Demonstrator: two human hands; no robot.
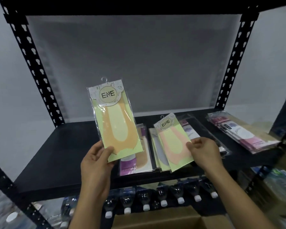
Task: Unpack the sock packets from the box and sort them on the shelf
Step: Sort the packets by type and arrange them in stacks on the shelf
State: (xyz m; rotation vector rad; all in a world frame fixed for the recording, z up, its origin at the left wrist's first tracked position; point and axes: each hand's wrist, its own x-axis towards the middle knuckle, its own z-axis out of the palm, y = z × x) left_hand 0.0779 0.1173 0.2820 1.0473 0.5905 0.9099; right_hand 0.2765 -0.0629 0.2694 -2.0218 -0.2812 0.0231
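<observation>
My left hand [97, 164] holds an orange sock packet [114, 119] upright by its lower edge, above the black shelf [56, 154]. Its green card carries a round ENE label. My right hand [203, 151] pinches the right edge of a pink sock packet [173, 142] that rests tilted on top of a stack of green-card packets [157, 156] in the middle of the shelf. A purple-label packet pile [130, 166] lies under the orange packet. Another pile of pink and purple packets [241, 131] sits at the shelf's right end. The cardboard box [155, 219] is open at the bottom of the view.
Black perforated uprights [31, 63] frame the shelf on both sides, with a translucent back panel [130, 63] behind. A row of plastic bottles with white caps [163, 200] lies on the level below. The shelf's left half holds nothing.
</observation>
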